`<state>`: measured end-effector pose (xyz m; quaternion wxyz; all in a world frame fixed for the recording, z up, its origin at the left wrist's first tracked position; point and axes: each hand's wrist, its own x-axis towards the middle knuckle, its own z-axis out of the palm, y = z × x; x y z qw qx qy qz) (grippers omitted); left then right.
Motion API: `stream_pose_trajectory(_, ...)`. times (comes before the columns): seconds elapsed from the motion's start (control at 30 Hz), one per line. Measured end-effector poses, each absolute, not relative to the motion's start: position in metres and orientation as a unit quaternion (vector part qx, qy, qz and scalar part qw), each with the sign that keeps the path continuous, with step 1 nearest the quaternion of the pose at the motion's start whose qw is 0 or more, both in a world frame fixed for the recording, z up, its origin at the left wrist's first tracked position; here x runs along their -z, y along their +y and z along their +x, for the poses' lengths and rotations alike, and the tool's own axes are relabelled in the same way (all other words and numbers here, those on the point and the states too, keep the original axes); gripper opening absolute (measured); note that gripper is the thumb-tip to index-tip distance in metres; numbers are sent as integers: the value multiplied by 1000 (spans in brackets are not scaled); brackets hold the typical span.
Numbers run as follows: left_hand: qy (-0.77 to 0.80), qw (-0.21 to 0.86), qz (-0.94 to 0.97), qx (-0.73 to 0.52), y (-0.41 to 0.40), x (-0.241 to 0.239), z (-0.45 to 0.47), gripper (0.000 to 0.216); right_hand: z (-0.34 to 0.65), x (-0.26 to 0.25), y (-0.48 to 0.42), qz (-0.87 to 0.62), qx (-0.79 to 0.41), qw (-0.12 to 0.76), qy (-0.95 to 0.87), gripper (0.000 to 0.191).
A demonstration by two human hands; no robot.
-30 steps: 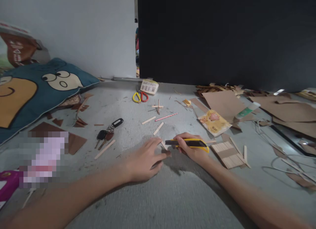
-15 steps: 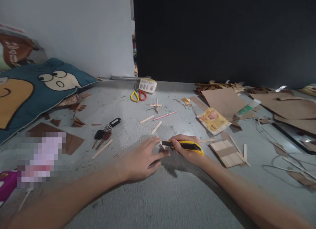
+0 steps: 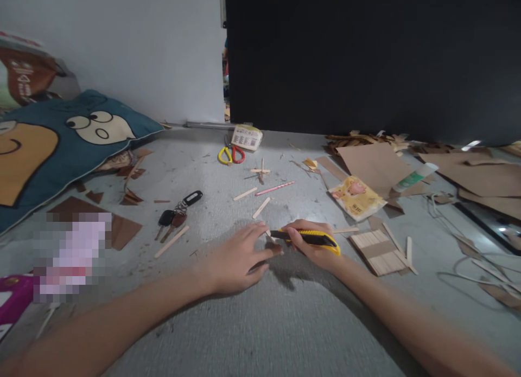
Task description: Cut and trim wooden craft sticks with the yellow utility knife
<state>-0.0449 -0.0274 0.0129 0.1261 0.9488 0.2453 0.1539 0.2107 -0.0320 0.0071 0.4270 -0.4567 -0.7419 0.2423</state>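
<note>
In the head view my right hand (image 3: 311,241) is wrapped around a yellow and black utility knife (image 3: 321,240). The knife points left, its front end touching or very close to a small wooden craft stick (image 3: 269,234). My left hand (image 3: 240,257) pins that stick with its fingertips; much of the stick is hidden by the fingers. Just beyond the hands lie two loose craft sticks (image 3: 261,208) and a pink striped stick (image 3: 274,188). Farther back sits a small crossed-stick assembly (image 3: 261,171).
Right of my right hand lies a banded bundle of craft sticks (image 3: 376,250), with a yellow packet (image 3: 357,197), cardboard (image 3: 372,163) and a glue tube (image 3: 417,177) beyond. Scissors (image 3: 231,155) lie at the back, keys (image 3: 173,218) to the left, a blue cushion (image 3: 77,149) far left.
The view has shifted slightly, so everything appears a little farther right. Both hands keep their grip, with the knife still at the stick.
</note>
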Motion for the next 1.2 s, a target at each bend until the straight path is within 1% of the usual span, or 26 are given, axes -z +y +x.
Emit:
stream_pose_trajectory(0.23,241,130,948,-162,-27,-11,-44,44,212,-10,-32,-447,-248,422,-748,36)
stream_pose_trajectory(0.5,241,137,944,-180,-27,-9,-44,43,212,-7,-33,-424,-222,431,-765,33)
stream_pose_trajectory(0.73,243,109,952,-149,-28,-12,-44,43,212,-7,-33,-413,-195,440,-773,31)
stream_pose_trajectory(0.93,242,131,946,-171,-28,-12,-44,43,211,-6,-33,-415,-178,440,-776,30)
stream_pose_trajectory(1.2,245,120,950,-153,-28,-13,-45,43,211,-5,-33,-415,-174,436,-780,27)
